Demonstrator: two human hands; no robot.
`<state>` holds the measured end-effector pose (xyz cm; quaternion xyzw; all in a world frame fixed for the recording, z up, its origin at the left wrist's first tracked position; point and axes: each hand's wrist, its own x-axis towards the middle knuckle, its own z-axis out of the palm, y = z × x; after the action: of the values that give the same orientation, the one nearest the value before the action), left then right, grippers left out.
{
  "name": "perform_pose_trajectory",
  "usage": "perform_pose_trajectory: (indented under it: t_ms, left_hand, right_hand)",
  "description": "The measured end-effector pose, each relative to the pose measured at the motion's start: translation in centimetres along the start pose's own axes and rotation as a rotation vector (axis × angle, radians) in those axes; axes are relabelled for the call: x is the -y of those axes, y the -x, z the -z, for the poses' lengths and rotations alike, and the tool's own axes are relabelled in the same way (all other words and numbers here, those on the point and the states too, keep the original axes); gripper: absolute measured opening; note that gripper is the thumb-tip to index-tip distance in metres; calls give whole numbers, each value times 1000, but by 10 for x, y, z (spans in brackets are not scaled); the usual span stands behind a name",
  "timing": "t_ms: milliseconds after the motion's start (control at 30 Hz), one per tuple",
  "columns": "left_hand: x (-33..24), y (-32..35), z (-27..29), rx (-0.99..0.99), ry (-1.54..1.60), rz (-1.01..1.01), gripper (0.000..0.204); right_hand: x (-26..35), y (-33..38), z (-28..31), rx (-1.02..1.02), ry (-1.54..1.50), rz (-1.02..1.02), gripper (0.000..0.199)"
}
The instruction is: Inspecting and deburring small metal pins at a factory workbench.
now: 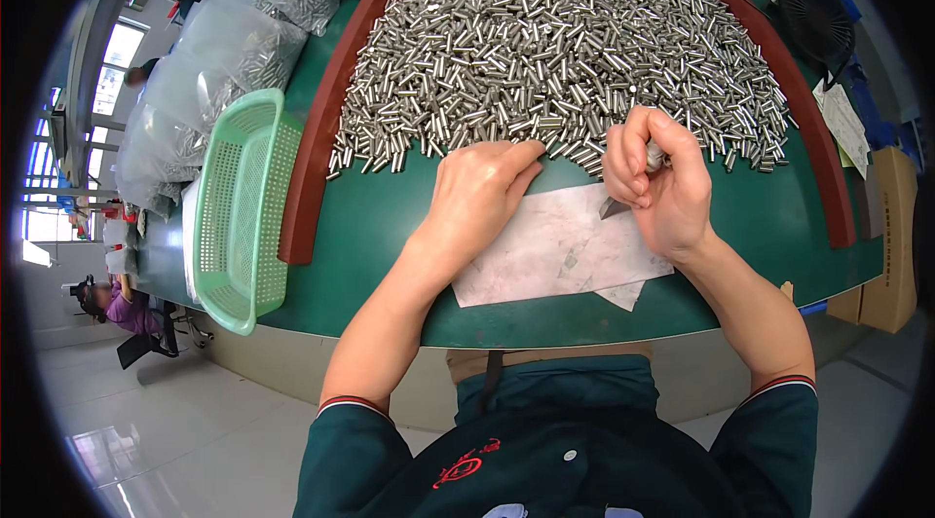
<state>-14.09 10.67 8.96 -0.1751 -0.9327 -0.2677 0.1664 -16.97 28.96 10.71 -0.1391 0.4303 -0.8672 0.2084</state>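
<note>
A wide heap of short shiny metal pins (565,51) covers the far part of the green table. At its near edge my left hand (477,189) is closed, palm down, fingers curled under beside the upper left corner of a smudged white sheet of paper (555,250). What those fingers hold, if anything, is hidden. My right hand (660,177) is raised over the sheet's right end, fingers curled round a small tool with a dark, flat, pointed tip (612,208). Most of that tool is covered by the fingers.
Dark red wooden rails (314,158) border the heap. A light green plastic basket (243,216) stands at the left, before clear bags (258,55) of metal parts. A black fan (816,17) and a cardboard box (888,236) are at the right. Another person (122,309) sits far left.
</note>
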Motion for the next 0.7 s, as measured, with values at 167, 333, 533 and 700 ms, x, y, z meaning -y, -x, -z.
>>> perform_pose_trajectory:
  t_ms: [167,333,533,700]
  left_hand:
    - [2,-2,7,113,-112,-100,18]
    - [4,-7,3,108,-208,-186,12]
    - [-4,-6,2,46,42,-68,8]
    - [-7,-3,9,112,937,444,11]
  right_hand:
    - [0,0,1,-30,12,22,33]
    - [0,-1,1,-11,27,-5,32]
    - [1,-1,2,-35,76,-11,34]
    - [1,-2,2,-21,11,-24,33]
